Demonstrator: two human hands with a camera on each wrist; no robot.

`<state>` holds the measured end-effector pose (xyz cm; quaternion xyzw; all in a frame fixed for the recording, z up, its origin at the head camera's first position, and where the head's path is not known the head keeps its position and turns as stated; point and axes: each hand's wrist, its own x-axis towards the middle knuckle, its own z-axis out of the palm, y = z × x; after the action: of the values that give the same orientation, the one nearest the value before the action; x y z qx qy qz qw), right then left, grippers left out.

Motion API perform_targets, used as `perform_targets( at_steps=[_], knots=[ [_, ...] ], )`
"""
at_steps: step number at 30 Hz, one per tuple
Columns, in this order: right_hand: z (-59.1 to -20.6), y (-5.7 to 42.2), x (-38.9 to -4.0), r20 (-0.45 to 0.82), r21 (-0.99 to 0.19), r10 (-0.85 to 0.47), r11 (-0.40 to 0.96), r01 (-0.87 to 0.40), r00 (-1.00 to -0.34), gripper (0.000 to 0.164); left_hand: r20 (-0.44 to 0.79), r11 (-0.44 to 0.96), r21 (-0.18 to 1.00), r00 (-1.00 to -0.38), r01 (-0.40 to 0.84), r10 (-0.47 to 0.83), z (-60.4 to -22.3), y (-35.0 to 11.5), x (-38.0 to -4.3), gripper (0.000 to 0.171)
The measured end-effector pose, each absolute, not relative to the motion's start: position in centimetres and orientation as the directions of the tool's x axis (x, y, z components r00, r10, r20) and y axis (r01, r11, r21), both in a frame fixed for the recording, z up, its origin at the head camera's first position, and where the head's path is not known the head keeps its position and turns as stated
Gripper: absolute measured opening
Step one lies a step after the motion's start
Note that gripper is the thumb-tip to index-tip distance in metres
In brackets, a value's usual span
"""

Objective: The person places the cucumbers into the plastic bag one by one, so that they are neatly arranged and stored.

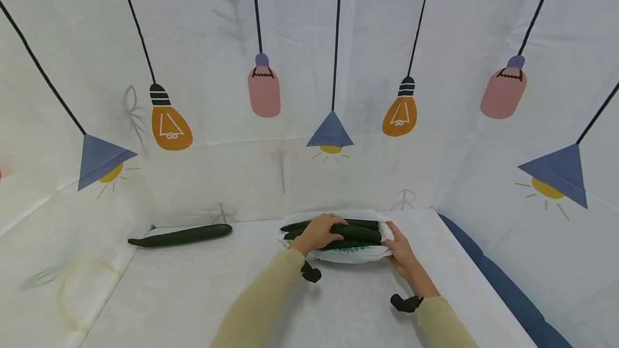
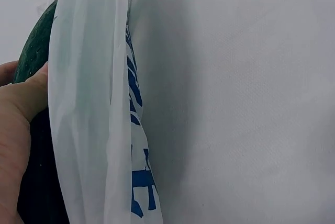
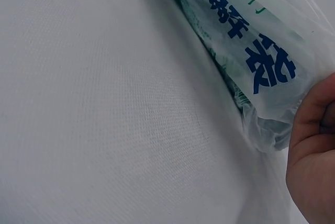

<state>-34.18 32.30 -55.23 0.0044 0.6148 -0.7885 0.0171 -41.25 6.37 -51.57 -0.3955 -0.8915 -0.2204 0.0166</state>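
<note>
A white plastic bag (image 1: 369, 254) lies on the table with several long dark green cucumbers (image 1: 360, 233) inside its opening. My left hand (image 1: 320, 232) reaches over them from above, its thumb and fingers gripping a cucumber (image 2: 36, 51) beside the bag's edge (image 2: 86, 103). At the bag's right end, my right hand (image 1: 402, 254) pinches the plastic. Blue printed characters show on the bag (image 3: 272, 41) in the right wrist view, where part of the right hand (image 3: 314, 156) is cut off by the frame. The cucumbers' lower sides are hidden by the plastic.
Another cucumber (image 1: 181, 236) lies apart at the table's back left. The white-covered table (image 1: 193, 294) ends at a white curtain (image 1: 217, 176) printed with lamps. Dark blue padding (image 1: 508, 283) runs along the right edge. Each wrist wears a black strap.
</note>
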Motion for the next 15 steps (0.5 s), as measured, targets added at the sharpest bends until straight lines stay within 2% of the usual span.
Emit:
perform_targets(
  at_steps=[6,15],
  knots=[
    [-55.4,32.2,-34.2,-0.053,-0.972,0.000,-0.228,0.052,-0.999,0.083,0.237,0.583,0.470,-0.731,0.663,0.640,-52.4,6.5,-41.6,0.038],
    [-55.6,32.3,-34.1,-0.062,-0.972,0.010,-0.228,0.058,-0.998,0.082,0.234,0.612,0.471,-0.759,0.635,0.607,-52.9,6.6,-41.7,0.037]
  ],
)
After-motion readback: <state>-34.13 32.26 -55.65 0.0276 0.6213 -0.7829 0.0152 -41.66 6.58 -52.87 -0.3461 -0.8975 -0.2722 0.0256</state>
